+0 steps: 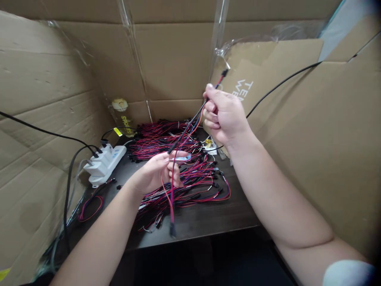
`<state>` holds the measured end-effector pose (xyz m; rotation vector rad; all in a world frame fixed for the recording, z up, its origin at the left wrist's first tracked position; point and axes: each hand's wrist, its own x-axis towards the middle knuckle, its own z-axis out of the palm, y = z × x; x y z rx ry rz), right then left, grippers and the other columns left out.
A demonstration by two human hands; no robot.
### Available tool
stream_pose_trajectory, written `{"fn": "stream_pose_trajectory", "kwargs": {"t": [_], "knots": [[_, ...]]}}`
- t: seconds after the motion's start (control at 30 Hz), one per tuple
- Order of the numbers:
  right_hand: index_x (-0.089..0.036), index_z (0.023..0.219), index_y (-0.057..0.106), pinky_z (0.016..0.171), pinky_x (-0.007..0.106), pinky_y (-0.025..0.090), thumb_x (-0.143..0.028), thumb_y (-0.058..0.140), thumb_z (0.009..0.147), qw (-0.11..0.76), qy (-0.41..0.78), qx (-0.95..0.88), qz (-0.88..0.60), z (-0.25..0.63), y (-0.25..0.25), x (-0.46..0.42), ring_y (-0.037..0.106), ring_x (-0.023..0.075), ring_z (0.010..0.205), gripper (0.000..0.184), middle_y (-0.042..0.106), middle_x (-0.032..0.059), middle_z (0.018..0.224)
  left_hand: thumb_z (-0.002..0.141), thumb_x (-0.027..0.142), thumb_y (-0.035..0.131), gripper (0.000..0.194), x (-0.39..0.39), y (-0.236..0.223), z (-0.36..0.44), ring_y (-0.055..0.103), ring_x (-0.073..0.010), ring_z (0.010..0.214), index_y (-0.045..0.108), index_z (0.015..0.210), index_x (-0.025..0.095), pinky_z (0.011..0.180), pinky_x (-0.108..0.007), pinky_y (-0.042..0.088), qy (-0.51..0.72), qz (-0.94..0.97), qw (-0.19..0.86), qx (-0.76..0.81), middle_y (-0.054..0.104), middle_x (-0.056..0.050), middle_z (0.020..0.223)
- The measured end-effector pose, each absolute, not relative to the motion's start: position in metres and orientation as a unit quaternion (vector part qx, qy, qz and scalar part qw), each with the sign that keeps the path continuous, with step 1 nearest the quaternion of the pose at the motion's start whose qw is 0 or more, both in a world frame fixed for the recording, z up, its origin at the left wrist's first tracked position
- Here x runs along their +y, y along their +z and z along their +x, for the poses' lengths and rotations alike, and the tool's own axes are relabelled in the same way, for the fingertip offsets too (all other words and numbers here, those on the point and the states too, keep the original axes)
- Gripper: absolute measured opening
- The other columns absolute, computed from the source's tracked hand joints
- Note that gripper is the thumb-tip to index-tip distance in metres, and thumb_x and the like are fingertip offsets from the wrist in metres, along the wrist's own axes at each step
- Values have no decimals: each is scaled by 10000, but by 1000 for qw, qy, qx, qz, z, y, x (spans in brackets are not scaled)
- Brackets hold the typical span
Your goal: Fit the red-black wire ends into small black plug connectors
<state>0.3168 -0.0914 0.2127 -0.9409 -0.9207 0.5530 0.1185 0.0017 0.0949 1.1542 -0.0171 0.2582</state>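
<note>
My right hand [223, 115] is raised above the desk, fingers closed round a red and black wire lead [190, 125] whose black connector sticks up past my thumb. Lower and to the left, my left hand [159, 171] pinches the same bundle of leads, and their loose ends hang down below it to a black plug near the desk's front edge. Beneath both hands lies a heap of red and black wire leads [166, 139] with black connectors, spread over the dark desk [208, 222].
A white power strip [104, 161] with black cables plugged in sits at the left. Cardboard walls [44, 91] close in the desk on all sides. A thin black cable [282, 81] runs across the right cardboard. A small yellow-capped item [119, 105] stands at the back.
</note>
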Motion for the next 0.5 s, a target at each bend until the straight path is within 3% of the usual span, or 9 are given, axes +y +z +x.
{"fn": "stream_pose_trajectory", "kwargs": {"t": [0.07,0.13,0.2,0.3,0.4,0.5], "knots": [[-191,820,540,341,168,158,-451,650,968,784,224,-397,-421,327,209,-89,254,11,365,318,428,-103,568,838,365,736,410,12,98,113,571,-142,500,715,1197,170,661,-364,582,123,558,820,22,560,15,572],[-201,838,519,347,174,173,-429,606,991,806,196,-374,-414,336,201,-85,267,12,363,288,470,-96,597,818,426,737,427,21,104,107,605,-187,573,751,1134,139,738,-407,592,118,580,805,41,510,5,521],[-213,860,496,349,188,192,-427,589,991,820,173,-352,-416,344,188,-79,284,19,362,268,524,-85,629,802,493,730,382,28,109,101,654,-243,718,786,919,133,826,-425,585,126,600,788,52,506,-35,516],[-222,892,481,355,203,215,-400,565,990,826,168,-320,-434,355,167,-69,322,34,374,220,601,-61,678,773,464,760,353,39,112,95,659,-256,820,656,596,176,855,-409,570,160,618,765,91,572,-78,582],[-221,918,489,366,200,241,-374,524,1009,802,198,-296,-480,367,142,-61,312,36,381,181,642,-44,705,773,443,754,308,55,108,93,652,-220,805,658,661,173,816,-367,558,193,663,690,218,688,-90,757],[-201,900,538,372,201,272,-403,653,948,745,245,-298,-544,377,113,-54,321,30,378,237,660,-23,685,793,431,691,277,78,98,93,644,-206,784,689,714,165,706,-296,510,257,728,499,393,728,-89,820]]}}
